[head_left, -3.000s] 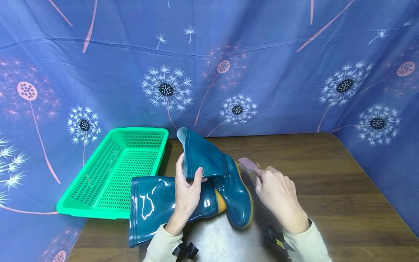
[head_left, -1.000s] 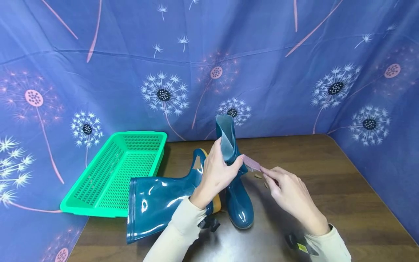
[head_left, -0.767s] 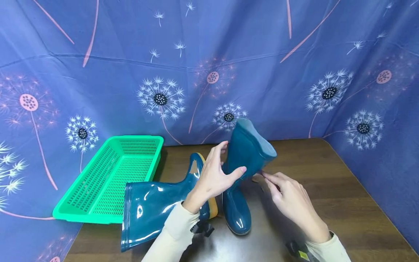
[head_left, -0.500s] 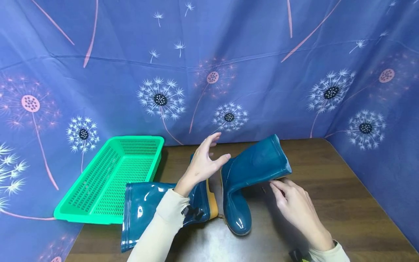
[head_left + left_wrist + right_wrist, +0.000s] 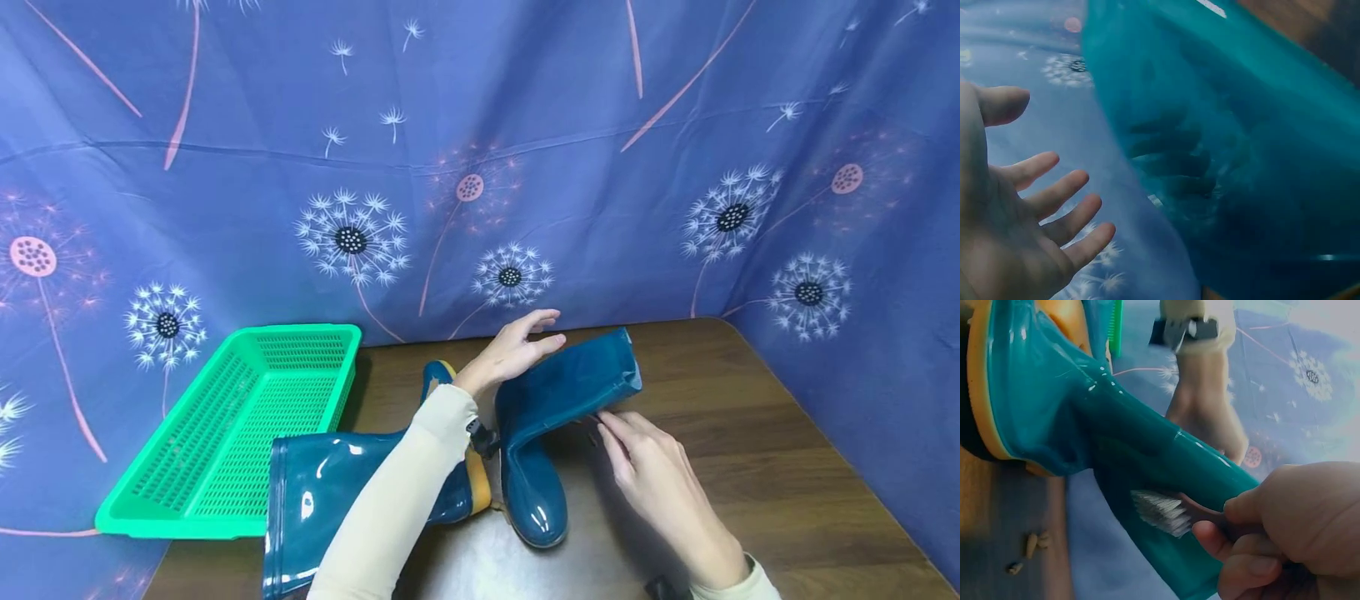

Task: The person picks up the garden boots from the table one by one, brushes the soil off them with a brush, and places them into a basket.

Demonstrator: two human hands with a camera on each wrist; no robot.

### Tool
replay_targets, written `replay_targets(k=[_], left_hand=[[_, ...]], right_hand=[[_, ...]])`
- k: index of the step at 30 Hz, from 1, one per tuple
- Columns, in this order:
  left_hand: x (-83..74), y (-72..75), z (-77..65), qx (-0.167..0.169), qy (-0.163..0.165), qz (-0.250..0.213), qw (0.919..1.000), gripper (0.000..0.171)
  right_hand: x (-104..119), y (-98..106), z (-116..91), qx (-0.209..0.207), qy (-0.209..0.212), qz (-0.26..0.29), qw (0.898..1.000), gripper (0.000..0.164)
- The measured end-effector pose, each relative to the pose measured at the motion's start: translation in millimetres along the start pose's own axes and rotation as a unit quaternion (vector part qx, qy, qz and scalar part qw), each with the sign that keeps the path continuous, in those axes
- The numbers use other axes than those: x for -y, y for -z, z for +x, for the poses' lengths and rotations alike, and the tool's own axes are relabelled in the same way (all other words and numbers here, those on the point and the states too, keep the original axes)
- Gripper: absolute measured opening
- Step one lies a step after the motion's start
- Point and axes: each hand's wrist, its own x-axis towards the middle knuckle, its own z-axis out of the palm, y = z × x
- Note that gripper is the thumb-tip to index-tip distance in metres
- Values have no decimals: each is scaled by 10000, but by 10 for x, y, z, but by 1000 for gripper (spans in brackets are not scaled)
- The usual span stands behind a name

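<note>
A teal rubber boot (image 5: 570, 383) with a yellow sole stands in the middle of the table, its shaft leaning to the right. My right hand (image 5: 652, 475) grips the handle of a small brush (image 5: 1163, 512), whose white bristles lie against the shaft in the right wrist view. In the head view the shaft hides the brush head. My left hand (image 5: 510, 354) is behind the shaft, fingers loosely spread and holding nothing; the left wrist view shows a gap between fingertips and rubber. A matching boot (image 5: 322, 492) lies on its side under my left forearm.
A green slotted plastic basket (image 5: 210, 527) stands on the left side of the table. Several small tan pieces (image 5: 1032, 544) lie on the wood in the right wrist view. Blue dandelion-print cloth (image 5: 600, 208) hangs along the back and sides.
The boot has turned, its shaft swinging from left to right. My left hand has let go of the shaft and moved behind it. The brush, held throughout, has come under the shaft.
</note>
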Motion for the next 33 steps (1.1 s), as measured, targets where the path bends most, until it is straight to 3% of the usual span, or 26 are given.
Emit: replay_targets(k=[4,9,16,25,33], left_hand=[[33,-58,101,128,99,-63,9998,56],[-5,38,121,208,110,-329,9992,60],[0,187,133,176,-264,-1062,9938,57],[10,252,126,-636,-303,-883,9936,59],[-127,303,27,-875,-940,-1163,9849,35]], right_hand=[[101,13,3,14,59,94,9999,29],[183,44,13,-101,238,147,9996,37],[209,77,10,-175,353,136,9991,42],[69,103,-82,-118,39,109,9999,36],[-174,160,-303,-276,-399,312,9983,34]])
